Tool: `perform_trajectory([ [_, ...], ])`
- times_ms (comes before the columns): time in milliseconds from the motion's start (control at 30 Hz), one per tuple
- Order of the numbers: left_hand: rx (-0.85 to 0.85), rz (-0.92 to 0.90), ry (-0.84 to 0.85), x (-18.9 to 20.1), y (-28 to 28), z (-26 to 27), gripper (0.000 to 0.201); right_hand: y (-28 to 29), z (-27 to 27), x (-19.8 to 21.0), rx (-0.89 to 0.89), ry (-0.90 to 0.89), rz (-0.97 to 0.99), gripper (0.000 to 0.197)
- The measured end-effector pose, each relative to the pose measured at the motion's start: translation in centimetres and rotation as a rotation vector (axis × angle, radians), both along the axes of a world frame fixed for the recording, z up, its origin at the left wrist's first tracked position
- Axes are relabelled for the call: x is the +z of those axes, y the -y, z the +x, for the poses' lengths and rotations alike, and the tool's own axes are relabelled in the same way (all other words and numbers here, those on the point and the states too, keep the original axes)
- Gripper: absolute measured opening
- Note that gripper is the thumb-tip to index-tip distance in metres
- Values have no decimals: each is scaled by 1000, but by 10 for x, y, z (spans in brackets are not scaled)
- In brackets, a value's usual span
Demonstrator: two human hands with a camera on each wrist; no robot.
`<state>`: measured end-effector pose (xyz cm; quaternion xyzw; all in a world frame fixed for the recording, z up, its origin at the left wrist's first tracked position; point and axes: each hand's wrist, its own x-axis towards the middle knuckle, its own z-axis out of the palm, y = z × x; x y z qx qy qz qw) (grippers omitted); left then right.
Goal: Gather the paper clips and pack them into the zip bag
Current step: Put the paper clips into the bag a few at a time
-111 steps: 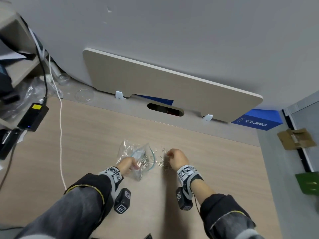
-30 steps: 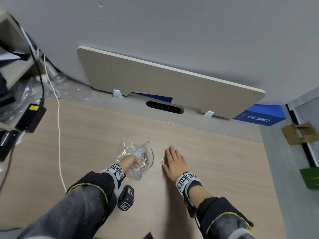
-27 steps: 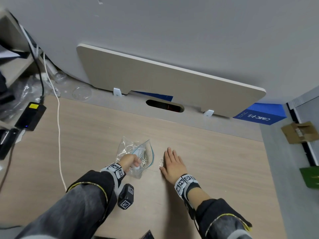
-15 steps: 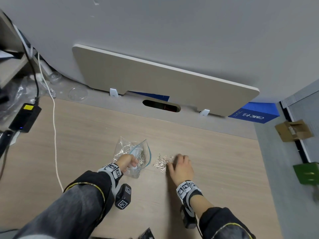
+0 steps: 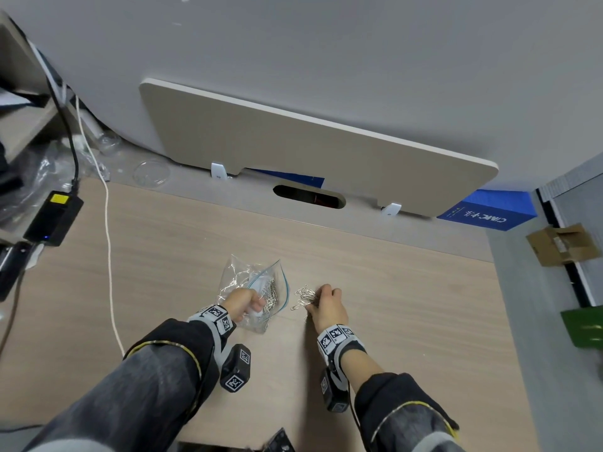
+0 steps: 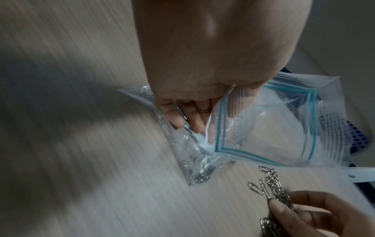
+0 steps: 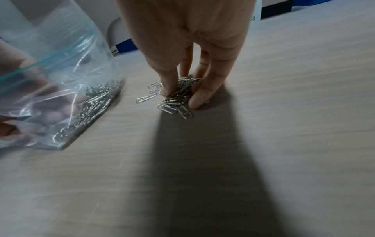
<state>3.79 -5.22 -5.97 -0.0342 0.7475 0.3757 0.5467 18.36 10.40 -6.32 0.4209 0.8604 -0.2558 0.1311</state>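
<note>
Left hand grips the zip bag by its open mouth; inside, a heap of paper clips (settled in the low corner). Just right of it, right hand pinches the loose clips on the desk, fingertips closed round the pile.

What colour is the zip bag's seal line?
Teal-blue, on the clear zip bag; clearest in the left wrist view.

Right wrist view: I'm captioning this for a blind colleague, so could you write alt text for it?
A right hand reaches down to a wooden desk, its fingertips pinching a small pile of silver paper clips. To its left, a clear zip bag with a teal seal strip, gripped by the left hand, already contains clips.
</note>
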Motion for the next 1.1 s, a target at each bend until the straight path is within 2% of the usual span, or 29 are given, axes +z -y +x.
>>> perform_trajectory([
  [133, -2, -3, 3, 0, 0, 0, 28, -4, 3, -3, 34, -2, 26, 20],
  [233, 1, 1, 8, -2, 1, -1, 28, -6, 3, -4, 60, -2, 33, 16],
  [367, 8, 21, 11, -1, 0, -1, 27, -15, 6, -7, 24, -59, -46, 8],
  [400, 4, 20, 8, 0, 0, -1, 28, -18, 8, -7, -7, -82, -85, 4],
  [500, 2, 23, 14, 0, 1, -1, 26, -25, 13, -3, -221, -194, -261, 20],
  [567, 8, 21, 20, -1, 2, -1, 25, -27, 13, 7, -354, -294, -370, 23],
  [667, 14, 27, 31, 1, 1, -1, 24, -29, -1, 28, -424, -425, -548, 21],
  [767, 9, 23, 31, 5, 0, 0, 24, -21, -27, 55, -317, -452, -675, 19],
  [867, 10, 10, 27, 7, 1, 1, 23, -2, -51, 75, -166, -448, -708, 17],
  [1033, 14, -3, 18, 9, -1, 2, 21, 22, -67, 75, 13, -301, -534, 13],
  [1100, 12, -6, 21, 9, -1, 2, 19, 22, -68, 73, 51, -297, -448, 17],
])
